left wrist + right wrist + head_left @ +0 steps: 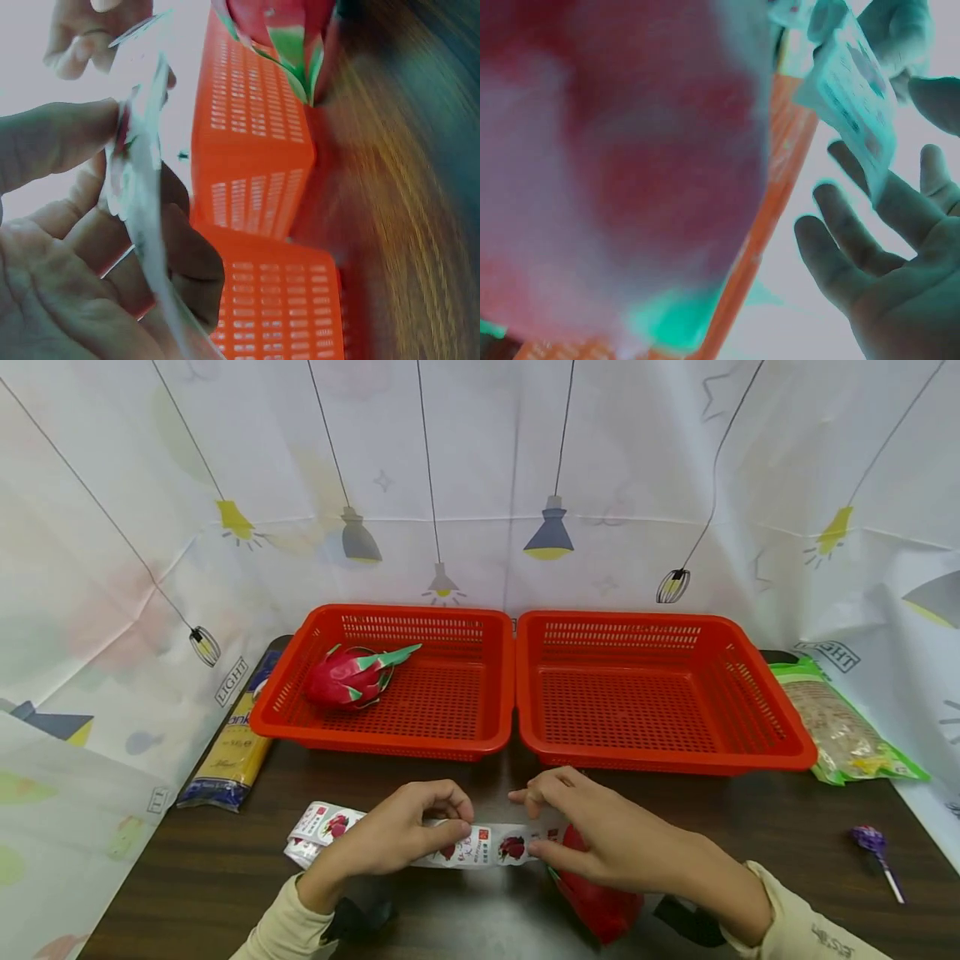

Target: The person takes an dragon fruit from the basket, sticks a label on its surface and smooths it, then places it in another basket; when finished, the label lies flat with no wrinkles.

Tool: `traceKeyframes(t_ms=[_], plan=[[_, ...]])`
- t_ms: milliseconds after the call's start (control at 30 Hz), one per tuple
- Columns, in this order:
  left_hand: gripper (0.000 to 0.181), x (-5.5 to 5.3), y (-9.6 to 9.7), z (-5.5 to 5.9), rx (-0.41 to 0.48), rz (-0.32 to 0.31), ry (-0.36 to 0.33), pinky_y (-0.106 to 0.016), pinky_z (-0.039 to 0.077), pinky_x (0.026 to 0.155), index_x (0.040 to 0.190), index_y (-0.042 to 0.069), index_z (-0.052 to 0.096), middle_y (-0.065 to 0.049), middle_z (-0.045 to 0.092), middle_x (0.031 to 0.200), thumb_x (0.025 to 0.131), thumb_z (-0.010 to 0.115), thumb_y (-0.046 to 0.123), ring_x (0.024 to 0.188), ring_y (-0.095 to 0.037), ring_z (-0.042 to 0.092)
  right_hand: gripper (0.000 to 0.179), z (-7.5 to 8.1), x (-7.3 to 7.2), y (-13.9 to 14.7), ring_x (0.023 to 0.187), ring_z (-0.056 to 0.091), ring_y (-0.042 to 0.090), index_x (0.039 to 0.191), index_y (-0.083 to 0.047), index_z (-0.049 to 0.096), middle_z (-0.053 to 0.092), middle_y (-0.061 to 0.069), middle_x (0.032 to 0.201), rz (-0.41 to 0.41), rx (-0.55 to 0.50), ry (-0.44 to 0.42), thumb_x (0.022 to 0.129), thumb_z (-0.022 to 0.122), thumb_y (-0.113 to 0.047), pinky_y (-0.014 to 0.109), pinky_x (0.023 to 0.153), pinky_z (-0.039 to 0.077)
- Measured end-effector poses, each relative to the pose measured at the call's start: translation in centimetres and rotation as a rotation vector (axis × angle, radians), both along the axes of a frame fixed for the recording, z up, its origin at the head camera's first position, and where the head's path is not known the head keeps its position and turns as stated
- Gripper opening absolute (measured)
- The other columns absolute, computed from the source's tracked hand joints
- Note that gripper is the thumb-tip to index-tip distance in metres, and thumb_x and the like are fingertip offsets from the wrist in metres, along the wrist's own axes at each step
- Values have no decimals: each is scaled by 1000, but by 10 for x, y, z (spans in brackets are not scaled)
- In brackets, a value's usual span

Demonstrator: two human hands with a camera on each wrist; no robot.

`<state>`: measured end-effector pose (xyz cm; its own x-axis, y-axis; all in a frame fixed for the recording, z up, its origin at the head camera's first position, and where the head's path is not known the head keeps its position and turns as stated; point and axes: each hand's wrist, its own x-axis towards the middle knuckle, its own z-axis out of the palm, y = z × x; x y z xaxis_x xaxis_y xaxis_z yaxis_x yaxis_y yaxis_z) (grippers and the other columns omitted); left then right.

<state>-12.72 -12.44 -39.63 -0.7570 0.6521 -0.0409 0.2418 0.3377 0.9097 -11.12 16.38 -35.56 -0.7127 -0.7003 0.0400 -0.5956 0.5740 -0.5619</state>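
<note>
My left hand pinches a strip of labels printed with red dragon fruit, between thumb and fingers. The strip's folded left part lies on the table beyond that wrist. In the left wrist view the label strip runs edge-on between thumb and fingers. My right hand is at the strip's right end, fingers spread and thumb apart from them in the right wrist view; the strip's end overlaps its fingers there. Below the right hand lies a dragon fruit, partly hidden by it.
Two red plastic baskets stand side by side at the back: the left basket holds another dragon fruit, next to the right basket. A yellow-blue pasta pack lies left, a green-edged clear bag right, a purple lollipop nearer.
</note>
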Motion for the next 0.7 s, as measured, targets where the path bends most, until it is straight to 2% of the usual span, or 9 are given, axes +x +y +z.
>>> traceKeyframes(t_ms=[167, 333, 533, 600, 700], plan=[[8, 2, 2, 1, 46, 21, -31, -22, 52, 72, 104, 10, 67, -2, 67, 89, 98, 65, 15, 76, -6, 61, 18, 0, -3, -10, 94, 63, -2, 110, -23, 51, 61, -14, 99, 100, -81, -23, 100, 66, -23, 25, 84, 58], [11, 2, 1, 3, 58, 11, -38, -22, 51, 75, 106, 9, 67, -3, 69, 94, 97, 65, 16, 82, -7, 62, 21, -2, -4, -13, 93, 67, -3, 103, -20, 49, 60, -13, 92, 155, -177, -1, 98, 67, -12, 26, 84, 60], [22, -6, 0, 6, 63, -108, -12, -24, 53, 83, 116, 9, 70, -3, 72, 103, 102, 61, 24, 90, -6, 62, 17, -2, -5, -16, 96, 70, 0, 105, -18, 50, 62, -10, 93, 208, -248, -8, 100, 65, -12, 27, 87, 60], [21, -11, 1, 5, 70, -155, -6, -22, 51, 78, 113, 10, 72, 0, 70, 98, 102, 61, 24, 85, -4, 59, 15, -1, -6, -17, 96, 70, 0, 107, -17, 52, 63, -8, 95, 222, -263, -3, 100, 64, -11, 28, 87, 60], [20, -18, 2, 2, 104, -216, -38, -18, 45, 69, 106, 7, 72, 5, 64, 90, 102, 62, 24, 78, -2, 53, 14, 1, -6, -20, 97, 70, 2, 112, -17, 58, 68, -7, 101, 234, -272, 14, 101, 64, -12, 27, 87, 60]])
